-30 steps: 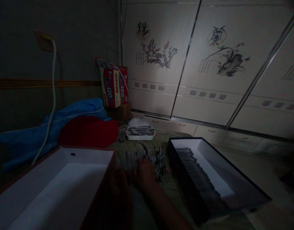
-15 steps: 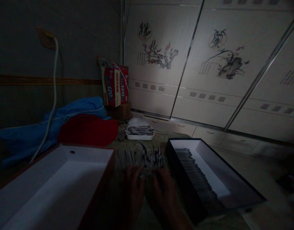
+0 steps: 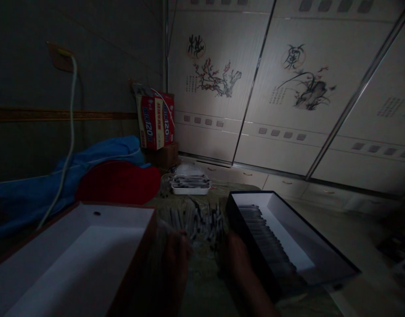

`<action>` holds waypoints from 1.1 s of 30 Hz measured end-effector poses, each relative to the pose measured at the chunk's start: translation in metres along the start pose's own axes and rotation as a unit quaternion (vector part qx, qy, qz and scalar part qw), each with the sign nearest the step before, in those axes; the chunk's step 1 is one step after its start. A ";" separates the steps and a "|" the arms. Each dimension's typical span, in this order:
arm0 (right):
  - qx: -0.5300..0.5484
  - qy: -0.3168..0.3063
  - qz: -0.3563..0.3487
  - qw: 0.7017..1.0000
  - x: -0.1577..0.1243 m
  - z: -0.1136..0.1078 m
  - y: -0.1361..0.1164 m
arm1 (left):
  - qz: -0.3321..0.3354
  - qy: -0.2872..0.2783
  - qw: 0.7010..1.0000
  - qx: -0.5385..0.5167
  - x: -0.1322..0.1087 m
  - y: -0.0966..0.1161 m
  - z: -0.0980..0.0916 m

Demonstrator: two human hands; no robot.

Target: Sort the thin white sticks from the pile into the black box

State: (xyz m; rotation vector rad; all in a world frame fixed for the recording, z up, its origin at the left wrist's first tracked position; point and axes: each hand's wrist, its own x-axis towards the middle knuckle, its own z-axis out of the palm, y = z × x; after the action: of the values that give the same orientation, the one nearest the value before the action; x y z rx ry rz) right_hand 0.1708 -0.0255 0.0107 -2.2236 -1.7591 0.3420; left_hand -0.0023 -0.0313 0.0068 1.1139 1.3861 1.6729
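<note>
Pen-like sticks [image 3: 192, 220] lay side by side in a loose cluster on the green counter [image 3: 202, 270], between the two open boxes and just beyond your hands. Your left hand [image 3: 177, 255] was at the cluster's near left edge, beside the red-brown-rimmed box [image 3: 70, 264]; a pale, blurred strip [image 3: 167, 226] showed at its fingers, but you could not tell in that dim light whether they gripped it. Your right hand [image 3: 238, 253] was well apart from the left, close against the near side of the dark box [image 3: 290, 240], its fingers lost in shadow, so whether they were wide, narrow or holding something could not be told.

Inside the dark box, a row of similar sticks [image 3: 268, 240] ran along the side nearest you. Past the cluster stood a white tray [image 3: 191, 191] heaped with more sticks [image 3: 191, 181]; to its left lay a red cloth [image 3: 118, 182].
</note>
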 end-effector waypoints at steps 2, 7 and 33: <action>-0.015 -0.018 0.011 1.000 0.008 0.003 -0.003 | -0.023 -0.006 0.999 -0.026 -0.001 0.005 0.001; -0.040 -0.062 0.028 0.997 0.018 0.002 -0.008 | -0.054 -0.017 0.998 -0.015 0.003 0.007 0.001; -0.070 -0.041 -0.004 0.997 0.003 -0.022 -0.012 | -0.047 -0.017 0.998 -0.027 0.005 -0.001 -0.005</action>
State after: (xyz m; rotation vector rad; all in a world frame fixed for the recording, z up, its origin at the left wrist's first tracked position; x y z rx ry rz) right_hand 0.1685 -0.0219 0.0358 -2.3287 -1.8870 0.3225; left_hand -0.0086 -0.0284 0.0065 1.0259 1.3434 1.6086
